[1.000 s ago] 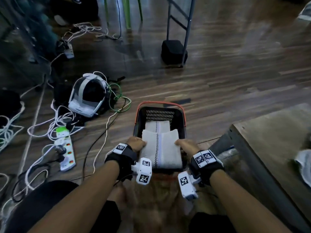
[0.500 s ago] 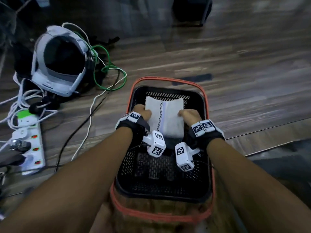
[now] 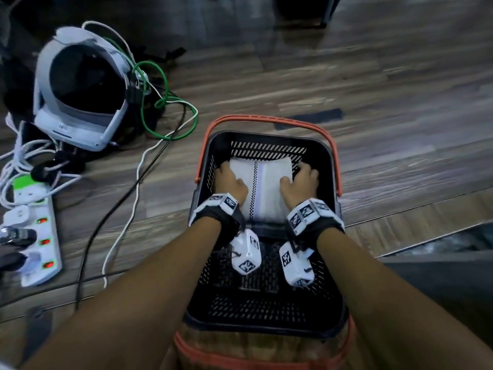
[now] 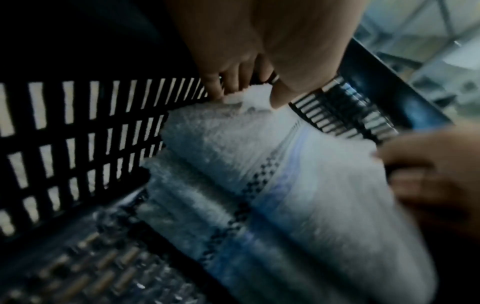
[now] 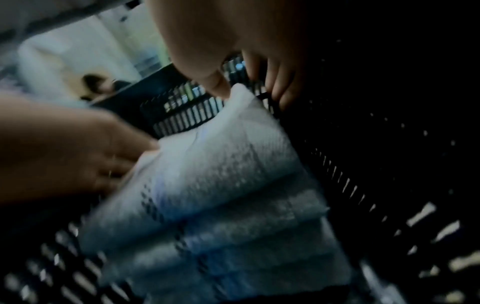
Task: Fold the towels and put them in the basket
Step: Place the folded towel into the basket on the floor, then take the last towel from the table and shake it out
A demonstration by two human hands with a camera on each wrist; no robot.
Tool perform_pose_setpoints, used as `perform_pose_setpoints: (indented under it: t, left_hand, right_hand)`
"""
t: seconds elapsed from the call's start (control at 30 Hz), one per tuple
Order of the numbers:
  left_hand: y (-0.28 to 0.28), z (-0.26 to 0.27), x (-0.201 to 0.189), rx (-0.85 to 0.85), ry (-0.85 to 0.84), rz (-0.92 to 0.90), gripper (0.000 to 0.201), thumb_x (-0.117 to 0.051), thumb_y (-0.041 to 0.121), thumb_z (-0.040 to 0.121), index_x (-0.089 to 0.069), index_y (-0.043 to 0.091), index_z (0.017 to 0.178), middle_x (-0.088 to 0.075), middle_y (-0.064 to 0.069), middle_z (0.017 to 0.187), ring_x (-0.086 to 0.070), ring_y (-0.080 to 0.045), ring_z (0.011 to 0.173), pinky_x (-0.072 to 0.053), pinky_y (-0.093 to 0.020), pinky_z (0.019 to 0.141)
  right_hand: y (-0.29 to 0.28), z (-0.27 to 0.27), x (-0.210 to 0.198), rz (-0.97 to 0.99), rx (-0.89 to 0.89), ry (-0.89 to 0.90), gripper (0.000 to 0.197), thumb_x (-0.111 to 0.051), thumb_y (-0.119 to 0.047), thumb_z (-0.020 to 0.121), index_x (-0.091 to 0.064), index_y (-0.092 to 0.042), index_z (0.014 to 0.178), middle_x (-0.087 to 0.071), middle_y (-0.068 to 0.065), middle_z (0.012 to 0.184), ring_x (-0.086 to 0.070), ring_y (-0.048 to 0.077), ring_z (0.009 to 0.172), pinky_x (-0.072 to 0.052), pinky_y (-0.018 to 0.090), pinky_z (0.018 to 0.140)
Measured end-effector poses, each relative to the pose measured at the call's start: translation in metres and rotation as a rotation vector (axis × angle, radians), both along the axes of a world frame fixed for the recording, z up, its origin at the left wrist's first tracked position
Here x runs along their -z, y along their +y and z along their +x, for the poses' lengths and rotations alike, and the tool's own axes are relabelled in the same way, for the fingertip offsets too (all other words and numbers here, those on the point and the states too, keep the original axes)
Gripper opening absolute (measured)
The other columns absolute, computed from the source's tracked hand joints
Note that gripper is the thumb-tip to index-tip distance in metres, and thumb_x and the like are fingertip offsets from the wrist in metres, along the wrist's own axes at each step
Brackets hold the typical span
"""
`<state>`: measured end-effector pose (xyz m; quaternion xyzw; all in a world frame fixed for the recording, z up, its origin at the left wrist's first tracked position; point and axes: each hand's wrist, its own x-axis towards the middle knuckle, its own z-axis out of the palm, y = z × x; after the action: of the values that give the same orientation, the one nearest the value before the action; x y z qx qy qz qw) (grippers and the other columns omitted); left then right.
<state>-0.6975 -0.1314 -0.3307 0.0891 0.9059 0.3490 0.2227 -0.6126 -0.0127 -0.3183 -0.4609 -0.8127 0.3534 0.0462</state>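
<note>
A black slatted basket [image 3: 266,135] with orange handles stands on the wooden floor. A stack of folded white towels [image 3: 266,188] with a checked stripe lies at its far end. My left hand [image 3: 229,182] holds the top towel's left edge and my right hand [image 3: 301,181] holds its right edge, thumbs on top. In the left wrist view the left hand [image 4: 246,86] pinches a towel [image 4: 233,154] corner beside the basket wall [image 4: 78,133]. In the right wrist view the right hand [image 5: 249,82] has its thumb on the towel [image 5: 228,164] corner and its fingers curled down beside it.
A white headset [image 3: 80,97] lies on the floor to the left, with green and white cables [image 3: 162,110] and a power strip [image 3: 40,231] near it. The near half of the basket floor [image 3: 261,297] is bare. A dark stand base [image 3: 301,9] sits beyond the basket.
Both hands carried the folded towel from above the basket's near rim down to its far end, onto the towel lying there. The head camera moved in over the basket.
</note>
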Motion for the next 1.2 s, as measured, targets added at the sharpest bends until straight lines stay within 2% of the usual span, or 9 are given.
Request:
perform_pose_setpoints:
  t: [0.1,0.17,0.4,0.63,0.77,0.93,1.0,1.1,1.2]
  left_hand:
    - [0.001,0.012,0.006,0.194,0.266,-0.100,0.059,-0.043,0.016,0.094,-0.019,0.008,0.147,-0.011,-0.012,0.156,-0.015,-0.027,0.143,-0.023,-0.039,0.113]
    - [0.001,0.014,0.017,0.306,0.321,-0.197,0.058,-0.035,0.022,0.097,-0.012,0.011,0.149,0.000,-0.008,0.158,-0.003,-0.023,0.145,-0.020,-0.041,0.115]
    - [-0.008,0.031,0.069,0.370,0.366,-0.286,0.056,-0.019,0.031,0.100,0.001,0.012,0.149,0.009,-0.006,0.158,0.007,-0.020,0.146,-0.011,-0.036,0.118]
    - [-0.007,0.029,0.067,0.394,0.320,-0.291,0.058,-0.020,0.031,0.100,0.005,0.010,0.149,0.012,-0.008,0.157,0.011,-0.023,0.145,-0.006,-0.036,0.118]
    - [-0.011,0.028,0.024,0.540,0.138,-0.452,0.058,-0.021,0.032,0.100,0.002,0.012,0.149,0.012,-0.006,0.158,0.008,-0.025,0.145,-0.010,-0.044,0.117]
    - [-0.020,0.040,-0.068,0.759,0.027,-0.626,0.040,-0.033,0.033,0.099,-0.050,0.004,0.120,-0.052,-0.017,0.128,-0.051,-0.033,0.114,-0.041,-0.040,0.092]
    - [-0.029,0.051,-0.110,0.808,0.055,-0.605,0.043,-0.034,0.035,0.100,-0.053,-0.001,0.115,-0.056,-0.020,0.121,-0.055,-0.035,0.108,-0.044,-0.036,0.084]
    - [-0.045,0.065,-0.176,0.787,0.162,-0.553,0.046,-0.036,0.038,0.099,-0.056,-0.002,0.110,-0.058,-0.020,0.116,-0.056,-0.035,0.104,-0.040,-0.031,0.076]
    - [-0.051,0.084,-0.252,0.745,0.271,-0.479,0.044,-0.040,0.038,0.096,-0.059,0.001,0.111,-0.061,-0.018,0.118,-0.057,-0.033,0.106,-0.044,-0.034,0.085]
  right_hand:
    - [-0.016,0.000,-0.001,0.483,-0.268,-0.035,0.054,-0.052,-0.019,0.084,-0.039,-0.010,0.135,-0.037,0.013,0.141,-0.034,0.030,0.130,-0.033,0.043,0.101]
    - [-0.021,-0.001,0.013,0.603,-0.379,-0.071,0.054,-0.054,-0.021,0.084,-0.042,-0.009,0.135,-0.039,0.013,0.145,-0.034,0.028,0.134,-0.034,0.044,0.103]
    - [-0.032,0.014,0.072,0.498,-0.351,-0.172,0.059,-0.031,-0.031,0.094,-0.021,-0.004,0.146,-0.013,0.012,0.157,-0.010,0.022,0.146,-0.025,0.046,0.109]
    - [-0.029,0.011,0.063,0.415,-0.400,-0.182,0.059,-0.030,-0.030,0.096,-0.015,-0.004,0.147,-0.004,0.011,0.158,-0.001,0.021,0.147,-0.032,0.041,0.107]
    - [-0.021,0.016,0.025,0.248,-0.528,-0.379,0.058,-0.032,-0.030,0.096,-0.015,-0.010,0.147,-0.001,0.007,0.159,0.001,0.020,0.146,-0.033,0.045,0.106]
    - [-0.019,0.040,-0.056,0.077,-0.749,-0.582,0.040,-0.041,-0.032,0.095,-0.052,-0.002,0.120,-0.054,0.018,0.127,-0.055,0.033,0.110,-0.047,0.039,0.092]
    - [-0.026,0.060,-0.096,0.059,-0.845,-0.651,0.043,-0.043,-0.032,0.097,-0.055,0.004,0.118,-0.058,0.021,0.118,-0.058,0.033,0.104,-0.048,0.036,0.087]
    - [-0.030,0.094,-0.161,0.084,-0.849,-0.650,0.038,-0.048,-0.032,0.094,-0.060,0.003,0.091,-0.059,0.018,0.094,-0.053,0.024,0.080,-0.041,0.030,0.070]
    - [-0.028,0.130,-0.240,0.108,-0.759,-0.554,0.036,-0.052,-0.031,0.092,-0.062,0.002,0.101,-0.063,0.018,0.105,-0.059,0.029,0.093,-0.045,0.032,0.080]
